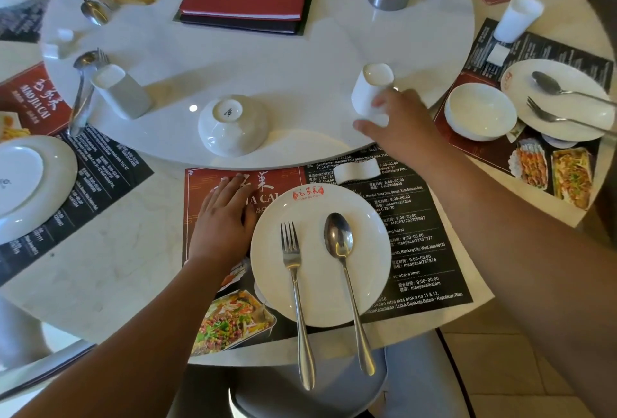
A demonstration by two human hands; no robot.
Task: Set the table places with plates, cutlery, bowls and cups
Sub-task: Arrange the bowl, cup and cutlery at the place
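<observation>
While the left hand [222, 217] lies flat and relaxed on the placemat [417, 234], fingers straight and holding nothing, just beside the plate [314, 203], it is well placed to steady the mat. Further in, the bowl [232, 125] sits foot up on the raised marble turntable [267, 60], not yet brought to the place. On the plate the fork [293, 277] and spoon [344, 267] lie side by side, handles toward the person and overhanging the near rim; a small white rest [357, 172] lies beyond the plate. To the right, the cup [370, 90] stands near the turntable's edge, the right hand [400, 123] wrapped round its lower part. The step, I judge, is bringing the cup over: lift it clear of the turntable's lip before drawing it back, and set it on the mat clear of the rest. Its long axis runs nearly upright, the top leaning slightly away and left; whether that upper end is mouth or foot I cannot tell.
</observation>
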